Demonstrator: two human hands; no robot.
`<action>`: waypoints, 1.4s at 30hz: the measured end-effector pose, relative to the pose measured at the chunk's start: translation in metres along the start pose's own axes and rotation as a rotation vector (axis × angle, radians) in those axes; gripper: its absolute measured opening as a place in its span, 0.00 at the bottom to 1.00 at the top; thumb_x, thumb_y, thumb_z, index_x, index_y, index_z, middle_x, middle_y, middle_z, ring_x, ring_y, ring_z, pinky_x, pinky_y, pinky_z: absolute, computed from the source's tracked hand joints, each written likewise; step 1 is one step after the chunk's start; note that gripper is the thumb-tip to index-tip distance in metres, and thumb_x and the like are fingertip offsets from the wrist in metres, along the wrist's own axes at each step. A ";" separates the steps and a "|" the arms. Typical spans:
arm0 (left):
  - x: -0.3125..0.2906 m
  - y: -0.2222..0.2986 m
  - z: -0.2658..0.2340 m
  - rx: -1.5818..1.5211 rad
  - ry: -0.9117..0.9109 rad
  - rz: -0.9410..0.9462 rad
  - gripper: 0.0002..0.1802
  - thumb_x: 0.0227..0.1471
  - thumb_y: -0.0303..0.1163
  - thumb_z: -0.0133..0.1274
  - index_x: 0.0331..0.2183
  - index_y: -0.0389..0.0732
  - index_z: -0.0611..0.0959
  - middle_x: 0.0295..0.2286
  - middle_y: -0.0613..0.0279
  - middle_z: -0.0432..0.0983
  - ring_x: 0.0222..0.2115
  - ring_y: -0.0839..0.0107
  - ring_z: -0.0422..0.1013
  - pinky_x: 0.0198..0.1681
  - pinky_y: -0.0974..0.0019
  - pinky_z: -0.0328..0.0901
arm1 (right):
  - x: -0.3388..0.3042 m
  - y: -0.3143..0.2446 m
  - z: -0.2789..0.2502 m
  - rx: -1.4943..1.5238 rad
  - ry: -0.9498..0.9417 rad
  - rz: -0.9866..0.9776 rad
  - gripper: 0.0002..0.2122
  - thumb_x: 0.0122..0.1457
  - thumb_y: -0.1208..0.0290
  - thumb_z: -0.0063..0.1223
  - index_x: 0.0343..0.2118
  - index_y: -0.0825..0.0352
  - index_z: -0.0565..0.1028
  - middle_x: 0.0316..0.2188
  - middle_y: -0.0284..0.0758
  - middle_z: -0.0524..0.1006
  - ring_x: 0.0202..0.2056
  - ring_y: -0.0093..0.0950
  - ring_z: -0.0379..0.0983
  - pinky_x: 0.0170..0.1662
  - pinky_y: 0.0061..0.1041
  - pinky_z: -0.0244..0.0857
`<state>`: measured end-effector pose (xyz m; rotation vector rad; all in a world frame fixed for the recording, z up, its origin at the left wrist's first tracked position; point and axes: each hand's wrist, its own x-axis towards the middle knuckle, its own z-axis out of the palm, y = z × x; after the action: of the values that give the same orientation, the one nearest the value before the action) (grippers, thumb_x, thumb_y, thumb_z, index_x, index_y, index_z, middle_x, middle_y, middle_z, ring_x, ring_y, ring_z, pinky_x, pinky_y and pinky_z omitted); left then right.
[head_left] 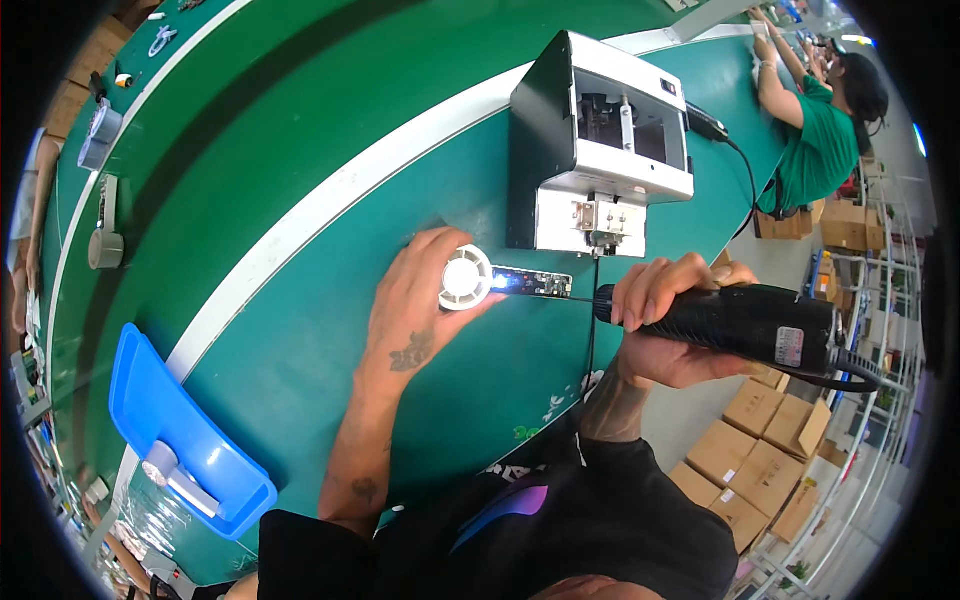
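Note:
My left hand (410, 290) is wrapped round the round white slatted head (466, 278) of what looks like a small handheld fan. From the head a narrow circuit board (540, 284) sticks out to the right, a bright bluish-white light glowing near its left end. In my right hand (665, 290) lies a black electric screwdriver (745, 318), gripped near its front and held roughly level. Its thin bit points left and reaches the board's right end; whether it touches a screw is too small to tell.
Beyond my hands stands a black-and-white box-shaped machine (635, 165) with a front opening, a black tool and cable beside it. A blue tray (150, 385) at the left holds a white fan part (160, 463). Cartons (765, 475) stand lower right; a co-worker (825, 145) is at far right.

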<state>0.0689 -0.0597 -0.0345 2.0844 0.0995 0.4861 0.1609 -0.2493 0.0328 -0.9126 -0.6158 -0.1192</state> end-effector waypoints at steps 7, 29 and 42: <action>-0.004 0.005 -0.001 0.017 0.010 -0.012 0.33 0.37 0.32 0.73 0.46 0.39 0.75 0.42 0.53 0.74 0.40 0.57 0.74 0.43 0.61 0.70 | 0.011 -0.025 0.010 0.000 -0.054 -0.001 0.44 0.49 0.22 0.41 0.47 0.67 0.62 0.17 0.39 0.69 0.14 0.31 0.66 0.16 0.30 0.64; -0.004 0.007 -0.006 0.021 0.034 0.016 0.32 0.39 0.32 0.71 0.46 0.36 0.74 0.42 0.53 0.74 0.40 0.56 0.75 0.41 0.61 0.71 | 0.039 0.022 0.065 0.007 -0.093 0.217 0.44 0.53 0.21 0.22 0.56 0.61 0.58 0.17 0.35 0.64 0.12 0.26 0.61 0.17 0.27 0.61; -0.005 0.009 -0.003 -0.023 0.017 -0.012 0.32 0.40 0.32 0.71 0.47 0.36 0.74 0.42 0.52 0.74 0.41 0.56 0.74 0.43 0.60 0.70 | 0.032 0.034 0.065 -0.090 -0.076 0.251 0.45 0.51 0.20 0.27 0.54 0.62 0.59 0.18 0.35 0.66 0.15 0.26 0.63 0.18 0.26 0.61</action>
<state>0.0625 -0.0636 -0.0275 2.0562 0.1162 0.4959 0.1705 -0.1735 0.0560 -1.0784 -0.5649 0.1148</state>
